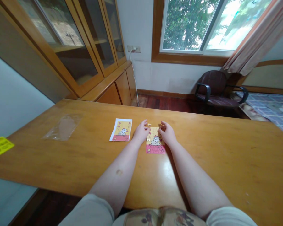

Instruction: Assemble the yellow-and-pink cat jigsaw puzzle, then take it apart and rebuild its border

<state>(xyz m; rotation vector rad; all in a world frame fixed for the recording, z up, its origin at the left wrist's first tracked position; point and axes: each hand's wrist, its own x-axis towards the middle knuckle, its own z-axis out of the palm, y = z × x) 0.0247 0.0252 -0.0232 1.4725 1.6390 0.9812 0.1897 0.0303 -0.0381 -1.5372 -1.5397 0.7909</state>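
Head view: both forearms reach forward over a long wooden table (226, 150), hands meeting near its middle.
Far left: a yellow note (0, 147) sits at the table's edge, well apart from the hands.
Next along: a clear plastic bag (63, 127) lies flat and empty-looking.
Picture card (121, 130): lies flat just left of the left hand, not touched, showing a white animal on yellow and red.
Left hand (141, 131): resting at the puzzle's upper left corner, fingers curled narrow; whether they pinch a piece I cannot tell.
Puzzle (155, 141): right there between the two hands, flat on the table, its long axis running away from the person, its near end toward the body.
Loose piece (149, 124): a tiny bit sits just past the top edge, between the fingertips, a shade nearer the left hand.
Right hand (167, 132): on the puzzle's upper right corner, fingers bent narrow and touching the top edge; a held piece is too small to make out.
Background right: a dark armchair (214, 89) under the window (202, 28).
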